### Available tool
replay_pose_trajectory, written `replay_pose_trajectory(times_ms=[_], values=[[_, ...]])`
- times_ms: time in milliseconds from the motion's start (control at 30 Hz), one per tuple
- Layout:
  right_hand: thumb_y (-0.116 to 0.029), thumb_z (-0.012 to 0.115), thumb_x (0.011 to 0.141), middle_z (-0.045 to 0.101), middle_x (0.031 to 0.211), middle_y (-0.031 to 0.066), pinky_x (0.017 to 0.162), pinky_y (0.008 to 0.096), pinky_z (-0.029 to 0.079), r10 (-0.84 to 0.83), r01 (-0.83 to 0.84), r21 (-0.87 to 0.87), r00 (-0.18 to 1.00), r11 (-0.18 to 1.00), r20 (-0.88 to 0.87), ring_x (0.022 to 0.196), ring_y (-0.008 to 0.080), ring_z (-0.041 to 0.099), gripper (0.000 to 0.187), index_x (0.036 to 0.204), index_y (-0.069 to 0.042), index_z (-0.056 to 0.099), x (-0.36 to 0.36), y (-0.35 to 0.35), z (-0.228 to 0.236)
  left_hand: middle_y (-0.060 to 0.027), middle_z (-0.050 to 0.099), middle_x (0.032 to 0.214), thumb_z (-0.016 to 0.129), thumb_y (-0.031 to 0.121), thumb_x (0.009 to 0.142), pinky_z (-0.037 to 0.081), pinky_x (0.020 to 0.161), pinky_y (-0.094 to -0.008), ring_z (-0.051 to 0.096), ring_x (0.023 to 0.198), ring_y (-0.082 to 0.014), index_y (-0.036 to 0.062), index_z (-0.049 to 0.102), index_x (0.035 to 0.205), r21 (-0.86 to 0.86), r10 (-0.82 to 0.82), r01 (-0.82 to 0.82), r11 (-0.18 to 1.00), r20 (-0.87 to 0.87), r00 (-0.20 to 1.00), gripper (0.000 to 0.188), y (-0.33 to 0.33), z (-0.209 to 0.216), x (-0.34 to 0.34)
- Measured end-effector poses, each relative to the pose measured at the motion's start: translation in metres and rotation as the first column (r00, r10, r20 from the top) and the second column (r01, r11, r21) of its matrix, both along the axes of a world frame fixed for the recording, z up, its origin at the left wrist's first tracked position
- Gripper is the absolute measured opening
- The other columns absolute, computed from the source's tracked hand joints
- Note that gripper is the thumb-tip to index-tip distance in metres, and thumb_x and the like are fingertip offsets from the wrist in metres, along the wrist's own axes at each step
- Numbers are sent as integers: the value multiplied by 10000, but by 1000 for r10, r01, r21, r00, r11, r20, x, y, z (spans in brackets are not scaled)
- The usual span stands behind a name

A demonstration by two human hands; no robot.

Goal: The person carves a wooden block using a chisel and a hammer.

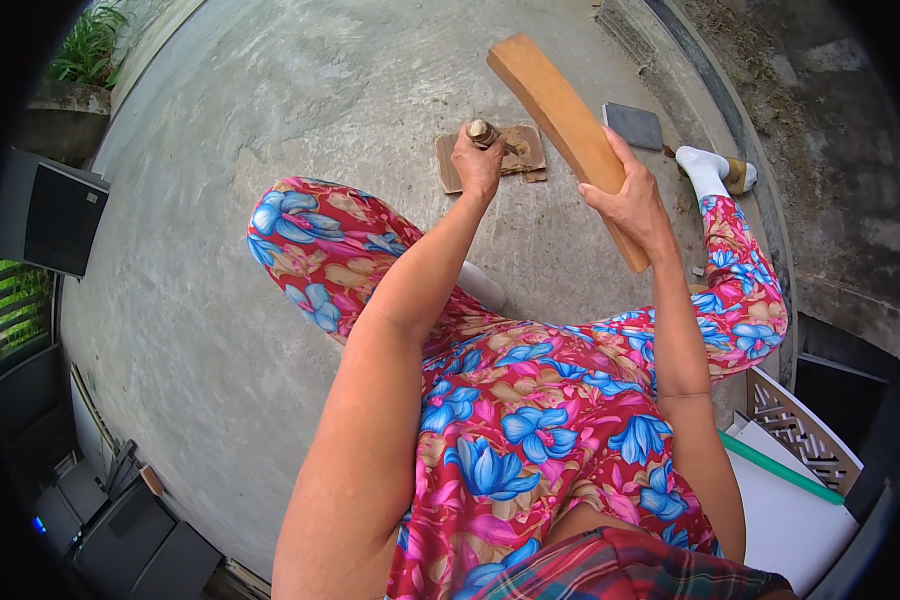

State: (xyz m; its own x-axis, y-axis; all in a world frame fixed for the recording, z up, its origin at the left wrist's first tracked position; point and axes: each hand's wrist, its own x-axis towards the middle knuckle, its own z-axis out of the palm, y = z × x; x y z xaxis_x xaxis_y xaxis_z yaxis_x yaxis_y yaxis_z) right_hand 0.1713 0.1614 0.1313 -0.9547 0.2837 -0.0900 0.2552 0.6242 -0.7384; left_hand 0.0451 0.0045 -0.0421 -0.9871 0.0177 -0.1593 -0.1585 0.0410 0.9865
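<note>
My left hand (478, 165) is wrapped round the upright handle of a tool (483, 131) with a pale, rounded top end. Its lower end is hidden, so its exact kind does not show. Beneath it, a small brown wooden board (450, 165) lies flat on the concrete, with a rough, worn patch on its right side and broken bits at the near edge. To the right, my right hand (630, 198) grips a long, thick wooden bar (560, 105) near its lower end. The bar is raised and slants up to the left, its far end past the board.
Beyond the bar lies a dark grey flat slab (633, 126). My legs in flowered cloth are spread on the concrete floor (200, 260), a white-socked foot (707, 165) at the right. Black cabinets (65, 215) stand at far left; a white panel with green edging (785, 500) is at lower right.
</note>
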Motion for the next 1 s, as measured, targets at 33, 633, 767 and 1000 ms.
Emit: replay_pose_trajectory(times_ms=[33,633,767,1000], values=[[-256,756,688,625,1253,213,963,375,484,42,-42,21,999,999,-16,1130,317,630,837,1440,-77,435,-3,-4,5,-93,678,827,743,28,767,571,633,-322,684,704,-178,-1,568,969,17,2,-2,1000,20,1000,269,1,0,0],[-184,667,705,682,1030,186,793,453,528,387,-400,229,916,887,102,943,384,657,706,1382,-182,467,-55,-44,27,-86,710,899,751,145,806,540,808,-360,680,875,-191,4,627,981,-19,40,-40,999,-2,999,257,-2,6,2],[-191,670,714,683,1041,182,822,439,520,421,-499,257,855,828,304,954,376,655,695,1377,-173,464,-60,-42,9,-106,716,1012,703,242,851,517,789,-364,682,931,-236,31,669,1042,64,112,-113,992,20,994,287,-5,-20,-3],[-209,687,719,680,1066,173,862,405,512,369,-368,68,930,927,2,995,336,665,718,1398,-178,457,-54,-41,1,-148,726,968,750,151,794,517,827,-352,689,921,-260,-7,656,994,-28,62,-62,998,-1,998,272,0,-26,-7]])
